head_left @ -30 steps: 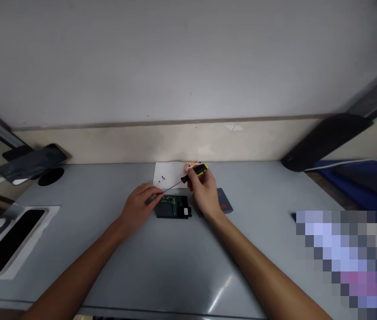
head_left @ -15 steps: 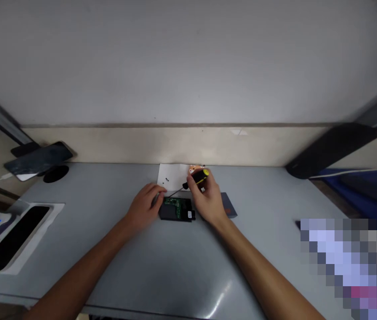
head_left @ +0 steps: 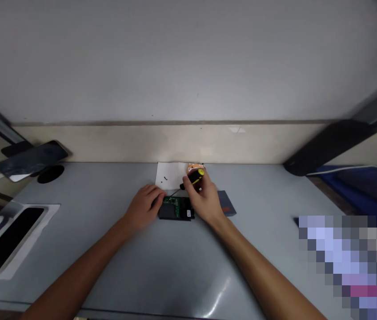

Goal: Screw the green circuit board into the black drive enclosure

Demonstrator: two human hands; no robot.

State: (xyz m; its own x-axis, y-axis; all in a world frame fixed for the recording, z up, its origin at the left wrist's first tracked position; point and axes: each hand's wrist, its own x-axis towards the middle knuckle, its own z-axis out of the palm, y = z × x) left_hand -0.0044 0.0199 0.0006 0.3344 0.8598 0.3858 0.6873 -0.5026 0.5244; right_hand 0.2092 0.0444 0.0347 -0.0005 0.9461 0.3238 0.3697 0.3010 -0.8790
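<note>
A black open electronic device with a green circuit board lies flat on the table. My left hand grips its left end, thumb at the near side and fingertips at the far corner. My right hand is closed around the black and yellow handle of a screwdriver. The tool slants down to the left, and its thin shaft reaches the far left edge of the board, close to my left fingertips. Whether the tip sits in a screw is too small to tell.
Behind the device lies white paper with several tiny dark screws and an orange figure. A dark grey flat piece is right of my right hand. Phones and a black post flank the table.
The screwdriver handle and my right hand have shifted slightly left. My left hand stays on the device. The whole view has moved a little.
</note>
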